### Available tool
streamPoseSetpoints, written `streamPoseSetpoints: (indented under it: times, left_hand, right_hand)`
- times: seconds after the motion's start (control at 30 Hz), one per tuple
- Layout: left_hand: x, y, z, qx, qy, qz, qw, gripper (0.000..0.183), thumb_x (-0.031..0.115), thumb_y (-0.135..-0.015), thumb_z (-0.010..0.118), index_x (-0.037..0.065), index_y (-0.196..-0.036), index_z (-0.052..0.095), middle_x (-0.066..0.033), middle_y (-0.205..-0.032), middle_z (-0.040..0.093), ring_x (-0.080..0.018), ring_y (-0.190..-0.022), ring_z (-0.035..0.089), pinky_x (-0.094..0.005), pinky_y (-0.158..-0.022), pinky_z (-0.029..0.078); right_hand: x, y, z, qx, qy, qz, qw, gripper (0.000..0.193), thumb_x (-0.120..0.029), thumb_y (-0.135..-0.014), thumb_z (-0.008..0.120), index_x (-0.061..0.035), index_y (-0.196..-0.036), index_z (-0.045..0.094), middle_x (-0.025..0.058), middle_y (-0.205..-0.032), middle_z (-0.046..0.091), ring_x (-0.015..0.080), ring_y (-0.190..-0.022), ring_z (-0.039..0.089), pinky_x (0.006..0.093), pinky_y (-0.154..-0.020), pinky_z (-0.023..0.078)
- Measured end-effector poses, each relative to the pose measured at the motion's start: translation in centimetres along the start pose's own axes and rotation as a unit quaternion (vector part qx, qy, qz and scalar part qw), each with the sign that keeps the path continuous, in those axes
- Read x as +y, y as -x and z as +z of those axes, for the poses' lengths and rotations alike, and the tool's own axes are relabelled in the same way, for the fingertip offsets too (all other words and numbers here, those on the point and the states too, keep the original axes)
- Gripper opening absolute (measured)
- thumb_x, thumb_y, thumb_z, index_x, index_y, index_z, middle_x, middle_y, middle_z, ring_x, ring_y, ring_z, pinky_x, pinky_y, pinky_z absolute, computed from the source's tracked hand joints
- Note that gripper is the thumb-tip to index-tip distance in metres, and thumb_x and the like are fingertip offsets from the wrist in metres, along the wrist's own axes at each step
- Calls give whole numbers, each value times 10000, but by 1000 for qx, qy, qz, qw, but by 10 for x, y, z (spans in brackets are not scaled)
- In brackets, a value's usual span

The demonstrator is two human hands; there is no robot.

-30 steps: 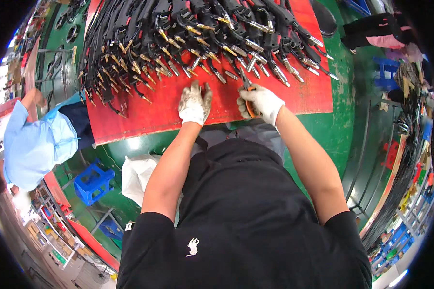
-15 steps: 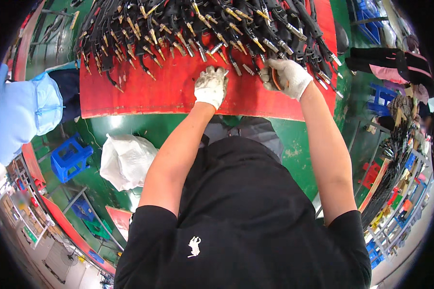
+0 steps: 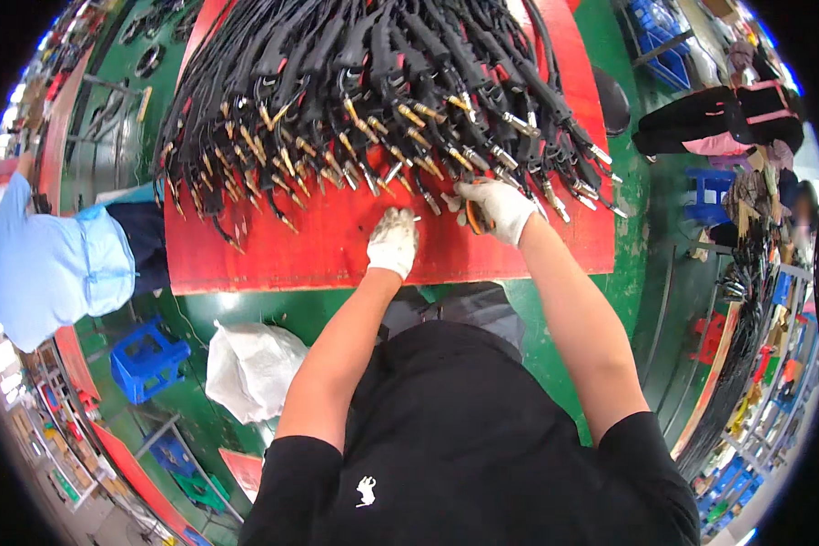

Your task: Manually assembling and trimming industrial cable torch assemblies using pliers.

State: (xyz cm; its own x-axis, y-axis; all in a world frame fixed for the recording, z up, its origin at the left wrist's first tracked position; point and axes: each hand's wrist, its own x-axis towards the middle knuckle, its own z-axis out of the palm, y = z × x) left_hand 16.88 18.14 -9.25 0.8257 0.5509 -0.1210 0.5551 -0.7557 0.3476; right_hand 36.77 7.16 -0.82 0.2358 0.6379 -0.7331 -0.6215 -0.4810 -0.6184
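Rows of black welding torches (image 3: 387, 55) with brass and silver tips (image 3: 364, 127) lie on a red tabletop (image 3: 291, 264), their tips toward me. My left hand (image 3: 394, 240), in a soiled white glove, is closed at the near side of the tips. A small light-coloured piece (image 3: 418, 218) shows at its fingers; its kind is too small to tell. My right hand (image 3: 502, 211), gloved too, is closed around an orange-handled tool that looks like pliers (image 3: 476, 217). The front of that tool is close to the silver torch tips, and I cannot tell whether it touches one.
A white sack (image 3: 255, 373) and a blue stool (image 3: 147, 359) stand on the green floor to the left. A person in light blue (image 3: 64, 273) is at the table's left side. Another person in dark clothes (image 3: 719, 123) is at the right, near a blue stool (image 3: 708, 193).
The view has tilted up, so the table and torches sit lower and more torches show. My right hand has moved left, closer to my left hand, with the tool still in it.
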Motion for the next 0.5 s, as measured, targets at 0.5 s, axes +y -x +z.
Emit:
streamPoseSetpoints:
  times: [0.5]
  left_hand:
    - [-74,83,-39,69,122,-121,983,233,156,-868,623,27,-1061,645,-189,-969,665,-380,-929,630,-460,-809,507]
  right_hand:
    - [-30,35,-12,-54,52,-8,997,226,-278,-973,616,-54,-978,583,89,-803,648,167,-615,621,289,-456,425]
